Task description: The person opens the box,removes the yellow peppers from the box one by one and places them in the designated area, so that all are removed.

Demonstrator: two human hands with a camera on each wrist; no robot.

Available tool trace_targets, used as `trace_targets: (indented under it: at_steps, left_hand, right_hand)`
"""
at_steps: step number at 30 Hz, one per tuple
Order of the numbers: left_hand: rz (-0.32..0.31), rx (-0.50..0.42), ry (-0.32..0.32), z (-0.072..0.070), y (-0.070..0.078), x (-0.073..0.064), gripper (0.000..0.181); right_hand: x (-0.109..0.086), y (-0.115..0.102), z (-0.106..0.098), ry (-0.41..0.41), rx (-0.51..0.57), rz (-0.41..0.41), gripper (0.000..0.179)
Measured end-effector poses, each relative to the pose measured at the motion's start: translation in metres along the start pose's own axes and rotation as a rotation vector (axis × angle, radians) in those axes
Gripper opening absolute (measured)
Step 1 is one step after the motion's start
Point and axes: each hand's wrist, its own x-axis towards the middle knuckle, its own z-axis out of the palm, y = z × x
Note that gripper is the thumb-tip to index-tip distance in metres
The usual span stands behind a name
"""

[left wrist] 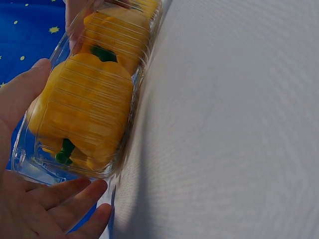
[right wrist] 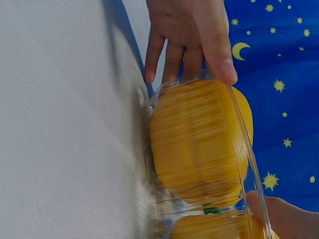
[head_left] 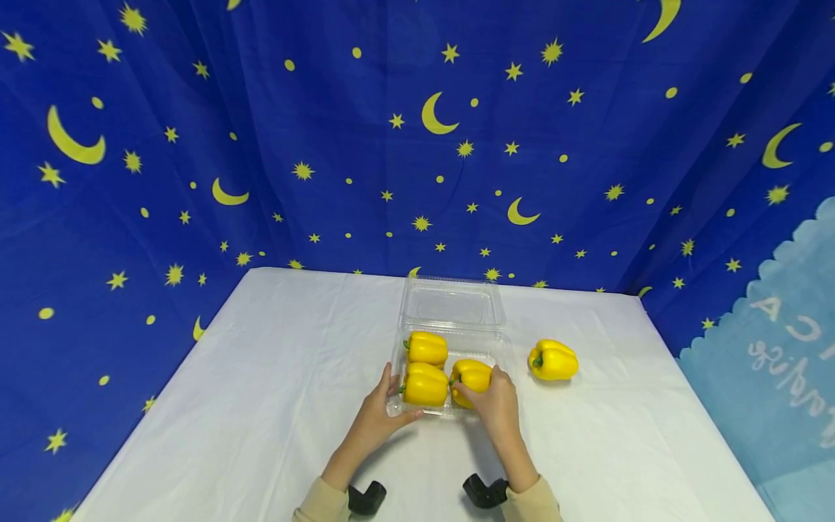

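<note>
My right hand (head_left: 499,407) grips a yellow bell pepper (head_left: 472,378) in the front right of a clear plastic container (head_left: 483,339), thumb to its left and fingers to its right. Two more yellow bell peppers sit on the container's left side: one at the back (head_left: 428,348), one at the front (head_left: 425,386). At the front left corner, my left hand (head_left: 375,419) is spread, thumb by the near rim and straight fingers along the left wall. In the left wrist view, its thumb (left wrist: 31,84) touches the clear plastic. The right thumb (right wrist: 279,214) shows in the right wrist view.
Another yellow bell pepper (head_left: 554,360) lies on the white tablecloth (head_left: 626,428), right of the container. The container's hinged lid (head_left: 451,301) lies folded back behind it. A blue curtain (head_left: 365,145) with moons and stars hangs beyond the table. Black mounts (head_left: 367,499) sit by both wrists.
</note>
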Motion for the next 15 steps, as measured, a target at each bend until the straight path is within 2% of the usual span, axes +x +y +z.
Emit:
trace_targets:
  at_steps: [7, 11, 15]
  left_hand:
    - [0.004, 0.0, 0.003, 0.0004, -0.0009, 0.0007, 0.108]
    - [0.004, 0.0, 0.004, 0.0005, -0.0009, 0.0008, 0.108]
    - [0.0, 0.001, 0.001, 0.0003, -0.0001, 0.0007, 0.108]
  right_hand:
    - [0.0024, -0.0014, -0.0006, -0.068, -0.031, 0.031, 0.087]
    - [0.0026, -0.0001, -0.0002, -0.06, -0.064, -0.004, 0.088]
    - [0.0026, 0.0007, 0.0004, -0.046, -0.053, -0.017, 0.086]
